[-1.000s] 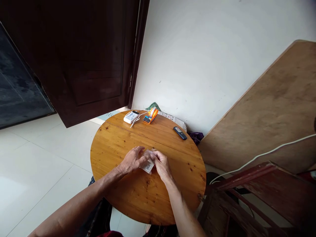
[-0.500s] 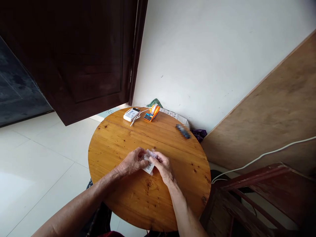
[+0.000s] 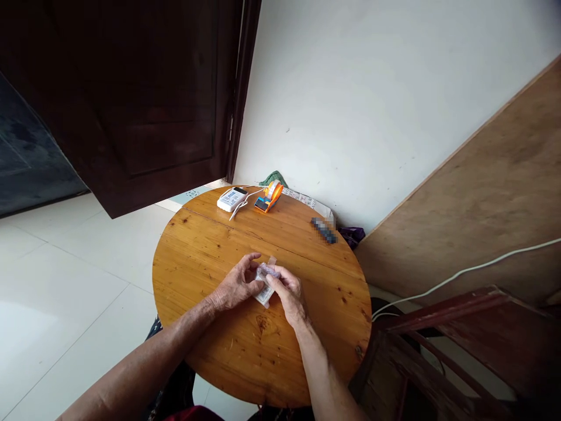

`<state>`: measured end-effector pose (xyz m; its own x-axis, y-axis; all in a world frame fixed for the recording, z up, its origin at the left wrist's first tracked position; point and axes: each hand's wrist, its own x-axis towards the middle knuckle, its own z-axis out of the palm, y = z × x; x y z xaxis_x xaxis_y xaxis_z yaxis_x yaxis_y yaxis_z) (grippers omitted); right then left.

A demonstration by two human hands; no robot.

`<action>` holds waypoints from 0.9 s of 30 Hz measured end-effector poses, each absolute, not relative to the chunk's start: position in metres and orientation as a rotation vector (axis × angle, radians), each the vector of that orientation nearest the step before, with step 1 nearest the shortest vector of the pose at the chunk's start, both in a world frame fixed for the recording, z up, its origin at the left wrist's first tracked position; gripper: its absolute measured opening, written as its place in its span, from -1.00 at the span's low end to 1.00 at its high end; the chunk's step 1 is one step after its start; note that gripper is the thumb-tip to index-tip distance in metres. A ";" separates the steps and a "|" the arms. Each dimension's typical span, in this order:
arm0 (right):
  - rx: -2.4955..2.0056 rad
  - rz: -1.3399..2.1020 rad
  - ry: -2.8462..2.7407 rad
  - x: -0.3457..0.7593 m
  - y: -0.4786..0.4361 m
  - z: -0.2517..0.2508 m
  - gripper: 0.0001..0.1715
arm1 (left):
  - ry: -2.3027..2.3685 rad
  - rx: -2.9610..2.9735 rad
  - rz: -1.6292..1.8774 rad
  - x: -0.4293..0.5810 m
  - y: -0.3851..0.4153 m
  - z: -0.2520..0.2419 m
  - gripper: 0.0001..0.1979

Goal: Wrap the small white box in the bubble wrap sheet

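A small clear plastic packet (image 3: 263, 293) with a pale printed label lies between my two hands, just above or on the round wooden table (image 3: 210, 257). My left hand (image 3: 240, 283) pinches its left side, thumb on the front, while the index finger is raised off the far end. On the other side my right hand (image 3: 287, 291) grips the packet's upper right part, thumb pressed on top. The plastic is crumpled at that upper end, and a narrow clear flap (image 3: 272, 260) sticks out beyond the fingers. What is inside the packet cannot be made out.
At the table's far edge are a white power bank (image 3: 231, 199) with a white cable (image 3: 237, 210) and an orange tape dispenser (image 3: 270, 196). A blurred dark object (image 3: 324, 230) lies at the right. A dark door (image 3: 166, 117) stands left; a wooden chair (image 3: 456, 333) stands right.
My left index finger has lifted and straightened away from the packet. A clear flap now stands out at the packet's far end. The view has shifted slightly.
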<state>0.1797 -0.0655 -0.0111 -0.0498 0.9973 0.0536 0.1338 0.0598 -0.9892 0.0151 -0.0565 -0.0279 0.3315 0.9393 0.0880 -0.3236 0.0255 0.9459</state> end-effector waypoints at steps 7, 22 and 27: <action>-1.325 0.975 -1.292 0.170 -0.055 -0.012 -0.66 | 0.634 1.096 1.113 0.018 -0.056 -0.026 -0.30; -1.376 0.969 -1.363 0.170 -0.044 0.002 -0.75 | 0.917 1.390 1.092 0.013 -0.057 -0.026 -0.39; -1.397 0.946 -1.394 0.164 -0.036 0.002 -0.74 | 1.087 1.473 1.067 0.010 -0.056 -0.026 -0.45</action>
<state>0.1638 -0.0360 0.0019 0.0642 0.9945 0.0831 0.2898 0.0611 -0.9551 0.0103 -0.0562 -0.0262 0.2144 0.9721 0.0947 0.1128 -0.1210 0.9862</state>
